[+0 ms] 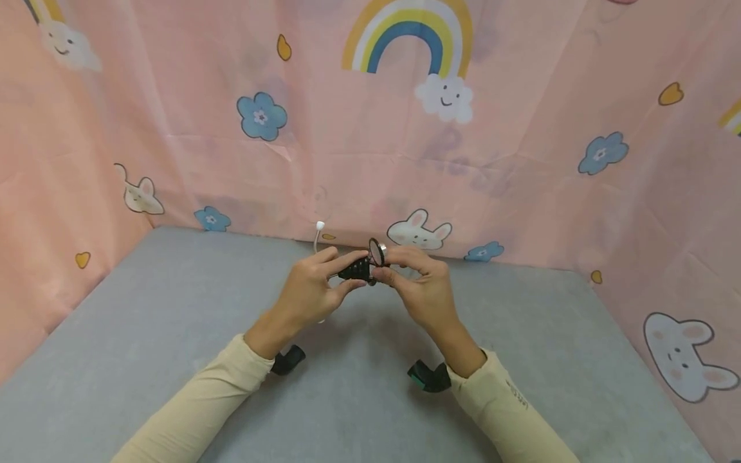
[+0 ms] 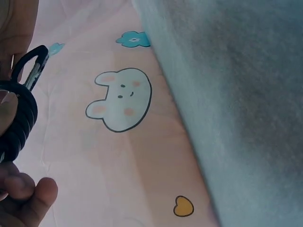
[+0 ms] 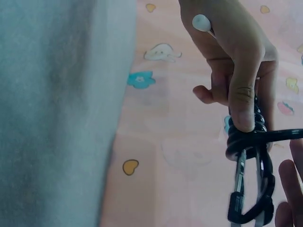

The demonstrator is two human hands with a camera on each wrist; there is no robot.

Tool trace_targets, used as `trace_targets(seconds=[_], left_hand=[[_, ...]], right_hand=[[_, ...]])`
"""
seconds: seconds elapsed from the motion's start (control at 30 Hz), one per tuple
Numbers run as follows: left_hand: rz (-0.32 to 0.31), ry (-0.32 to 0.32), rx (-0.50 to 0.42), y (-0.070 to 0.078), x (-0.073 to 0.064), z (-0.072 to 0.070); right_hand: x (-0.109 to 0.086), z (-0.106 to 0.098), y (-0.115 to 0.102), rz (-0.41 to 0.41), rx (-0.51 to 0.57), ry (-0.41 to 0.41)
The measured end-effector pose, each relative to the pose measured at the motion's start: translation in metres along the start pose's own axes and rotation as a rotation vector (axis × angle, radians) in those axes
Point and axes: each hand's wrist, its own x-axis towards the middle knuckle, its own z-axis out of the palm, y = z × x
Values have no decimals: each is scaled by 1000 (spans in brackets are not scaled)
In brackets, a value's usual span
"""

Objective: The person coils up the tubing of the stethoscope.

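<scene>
A stethoscope hangs between the two hands above the table, its black tube [image 1: 356,269] wound in tight coils around the metal ear tubes [image 3: 239,175]. My left hand [image 1: 307,286] pinches the coils, thumb on one side and fingers on the other. In the right wrist view, a white ear tip [image 3: 202,22] sticks out past this hand. My right hand [image 1: 425,286] holds the end with the round chest piece [image 1: 377,251], fingertips close against it. The left wrist view shows the coils [image 2: 27,118] and a black loop at its left edge; the chest piece is out of that view.
Below the hands lies a grey cloth-covered table [image 1: 191,308]. A pink printed curtain [image 1: 324,173] hangs along its back and sides. Black angled pieces [image 1: 429,376] sit at both wrists.
</scene>
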Motion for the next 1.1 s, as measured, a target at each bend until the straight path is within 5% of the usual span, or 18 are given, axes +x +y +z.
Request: trace_targets(seconds=[0.27,0.43,0.7,1.1], left_hand=[[87,-113,20,-2,3,-2],[73,-35,61,-2,2,0],[-38,61,89,3,-3,2],[-126,111,120,1,2,-1]], right_hand=[[3,2,0,50,-72,114],[0,3,0,101,-54,172],[-8,8,0,157,75,248],[-4,9,-2,119,256,203]])
